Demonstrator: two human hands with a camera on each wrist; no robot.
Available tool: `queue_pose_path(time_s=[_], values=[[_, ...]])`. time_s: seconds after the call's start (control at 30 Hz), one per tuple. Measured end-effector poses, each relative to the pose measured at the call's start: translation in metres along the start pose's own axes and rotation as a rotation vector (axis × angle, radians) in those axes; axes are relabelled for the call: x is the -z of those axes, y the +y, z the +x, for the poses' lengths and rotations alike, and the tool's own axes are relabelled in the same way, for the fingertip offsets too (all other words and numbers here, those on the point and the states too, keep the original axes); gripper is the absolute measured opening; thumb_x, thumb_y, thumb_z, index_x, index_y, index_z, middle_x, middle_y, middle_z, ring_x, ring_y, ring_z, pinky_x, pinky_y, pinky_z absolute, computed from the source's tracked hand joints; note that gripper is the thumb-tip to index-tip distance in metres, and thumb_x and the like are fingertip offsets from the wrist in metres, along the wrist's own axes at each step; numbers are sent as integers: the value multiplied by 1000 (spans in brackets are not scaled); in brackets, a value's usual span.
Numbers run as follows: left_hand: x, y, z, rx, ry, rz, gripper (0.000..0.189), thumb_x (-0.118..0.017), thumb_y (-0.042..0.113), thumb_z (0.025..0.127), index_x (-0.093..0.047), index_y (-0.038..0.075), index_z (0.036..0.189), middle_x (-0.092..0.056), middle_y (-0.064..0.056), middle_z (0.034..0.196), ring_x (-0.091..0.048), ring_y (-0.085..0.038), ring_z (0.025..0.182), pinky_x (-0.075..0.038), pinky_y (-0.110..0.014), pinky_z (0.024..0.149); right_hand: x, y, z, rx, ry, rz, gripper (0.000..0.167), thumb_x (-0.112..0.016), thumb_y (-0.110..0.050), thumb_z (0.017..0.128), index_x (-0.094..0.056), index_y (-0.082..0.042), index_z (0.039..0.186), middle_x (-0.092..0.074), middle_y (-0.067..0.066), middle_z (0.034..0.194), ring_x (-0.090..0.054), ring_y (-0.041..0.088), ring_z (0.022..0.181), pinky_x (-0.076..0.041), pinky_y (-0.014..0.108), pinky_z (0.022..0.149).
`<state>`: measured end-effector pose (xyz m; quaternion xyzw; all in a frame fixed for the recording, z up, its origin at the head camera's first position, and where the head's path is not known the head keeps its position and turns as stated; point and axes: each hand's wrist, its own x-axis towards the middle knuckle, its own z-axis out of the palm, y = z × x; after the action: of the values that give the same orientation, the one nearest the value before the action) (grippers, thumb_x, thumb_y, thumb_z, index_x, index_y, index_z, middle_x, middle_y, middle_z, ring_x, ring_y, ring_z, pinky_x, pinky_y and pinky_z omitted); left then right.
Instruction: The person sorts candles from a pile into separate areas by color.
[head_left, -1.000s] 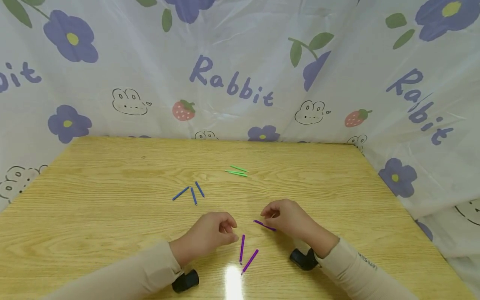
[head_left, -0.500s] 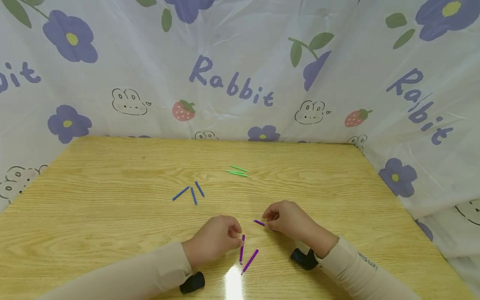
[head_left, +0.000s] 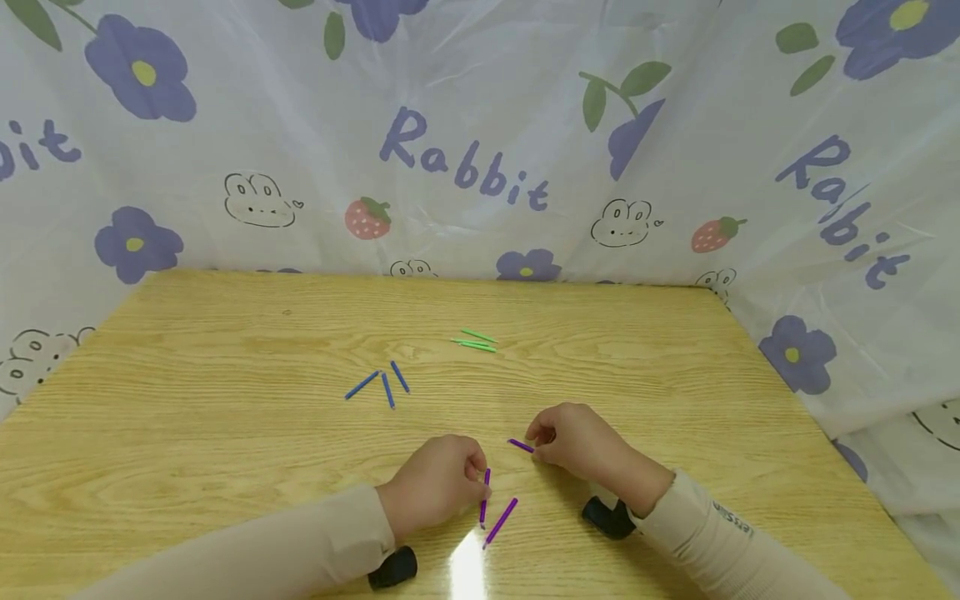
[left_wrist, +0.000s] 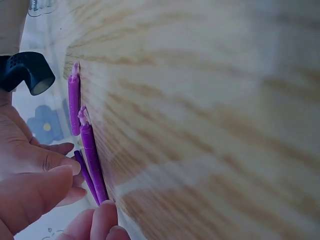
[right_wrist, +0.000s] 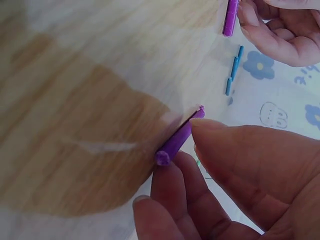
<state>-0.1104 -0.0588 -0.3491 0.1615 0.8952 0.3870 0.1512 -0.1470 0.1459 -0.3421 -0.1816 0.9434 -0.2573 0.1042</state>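
Three slim purple candles lie near the table's front in the head view. My right hand (head_left: 581, 437) pinches one purple candle (right_wrist: 176, 136) between thumb and finger, low over the wood. My left hand (head_left: 438, 483) is at a second purple candle (left_wrist: 93, 159). One fingertip touches that candle's blunt end, while a gap shows between the thumb and the candle in the left wrist view. The third purple candle (head_left: 500, 523) lies slanted between the hands, touched by neither. Wicks show at the tips of the purple candles in the left wrist view.
Three blue candles (head_left: 387, 390) lie apart to the left, beyond my left hand. Three green candles (head_left: 476, 343) lie close together farther back on the wooden table (head_left: 637, 350). A printed white cloth (head_left: 480, 108) hangs behind. Black wrist cameras (head_left: 609, 518) sit below both wrists.
My left hand has moved right to the nearest purple candle. My right hand has shifted slightly and holds its candle. The blue and green candles lie as before.
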Motion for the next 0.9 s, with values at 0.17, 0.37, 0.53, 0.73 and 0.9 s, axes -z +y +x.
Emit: queue_pose_path(time_s=[0.17, 0.37, 0.53, 0.73, 0.9], values=[[1, 2, 1, 7, 0, 20, 19, -78, 7, 76, -61, 4, 83, -52, 0, 70, -47, -13, 64, -40, -26, 58, -1, -1, 0, -9, 0, -30, 11, -75, 0, 78, -73, -9, 85, -65, -4, 77, -53, 7, 71, -47, 25, 65], [0, 3, 3, 9, 1, 51, 21, -80, 7, 74, -60, 4, 81, -52, 0, 68, -47, -13, 62, -40, -26, 57, -4, -2, 1, -24, -3, -44, 13, -73, 2, 78, -73, -9, 85, -65, -4, 77, -53, 7, 70, -46, 25, 64], [-1, 5, 6, 30, 4, 59, 21, -81, 7, 73, -61, 3, 79, -54, 0, 69, -47, -14, 63, -41, -27, 57, -5, -1, 2, -20, -4, -54, 15, -71, 5, 76, -73, -8, 84, -66, -2, 77, -52, 8, 67, -45, 24, 62], [-1, 8, 8, 59, 2, 67, 21, -81, 6, 73, -61, 5, 77, -55, 0, 71, -48, -14, 65, -41, -27, 58, -3, -1, 2, -5, -13, -52, 16, -70, 5, 75, -73, -6, 85, -67, 2, 79, -51, 8, 67, -45, 24, 61], [-1, 8, 8, 72, 6, 68, 20, -81, 4, 73, -62, 4, 78, -56, 0, 73, -49, -14, 66, -42, -27, 59, -3, -4, 1, -12, -15, -48, 16, -68, 5, 75, -73, -7, 86, -68, 1, 80, -51, 8, 67, -45, 24, 62]])
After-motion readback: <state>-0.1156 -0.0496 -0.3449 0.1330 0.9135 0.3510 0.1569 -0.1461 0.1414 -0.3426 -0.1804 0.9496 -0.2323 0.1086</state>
